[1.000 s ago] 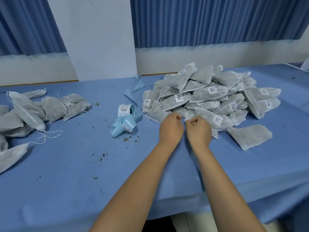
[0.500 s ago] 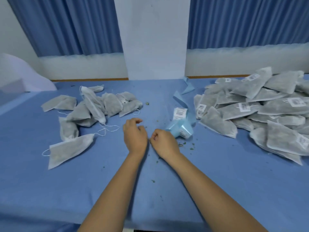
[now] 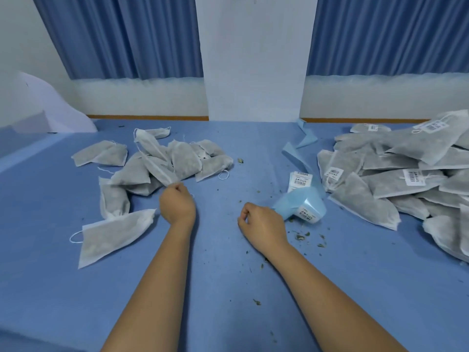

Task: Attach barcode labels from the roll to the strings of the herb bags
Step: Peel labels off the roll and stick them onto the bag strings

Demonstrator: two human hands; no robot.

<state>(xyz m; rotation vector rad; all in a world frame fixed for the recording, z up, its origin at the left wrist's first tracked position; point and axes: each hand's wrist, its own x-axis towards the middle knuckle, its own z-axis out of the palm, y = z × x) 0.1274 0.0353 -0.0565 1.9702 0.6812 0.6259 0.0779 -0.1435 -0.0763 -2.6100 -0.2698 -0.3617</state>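
Our L hand [image 3: 177, 207] has its fingers curled round the near corner of a long herb bag [image 3: 154, 158] and grips it at the front edge of the L pile [image 3: 185, 158] of bags. Our R hand [image 3: 264, 224] is loosely clenched low over the tabletop [image 3: 223, 295], thumb tip vs. forefinger, w/ nothing visible in it. It sits right next to the label roll [image 3: 304, 208]; we can't tell if they touch. The roll lies tipped on its side, blue backing w/ barcode labels showing. A short strip of labels [image 3: 300, 179] stands up just behind it, and bare blue backing tape [image 3: 295, 153] trails off toward the wall. Herb crumbs [image 3: 302, 236] are scattered near the roll. Nearer us on the L, a single bag [image 3: 114, 232] lies flat w/ its string loop [image 3: 75, 237] off its L end. On the R is a big labelled pile [image 3: 375, 179] of bags, barcode tags on several. Blue curtains [image 3: 121, 36] & a white pillar [image 3: 253, 59] stand behind.
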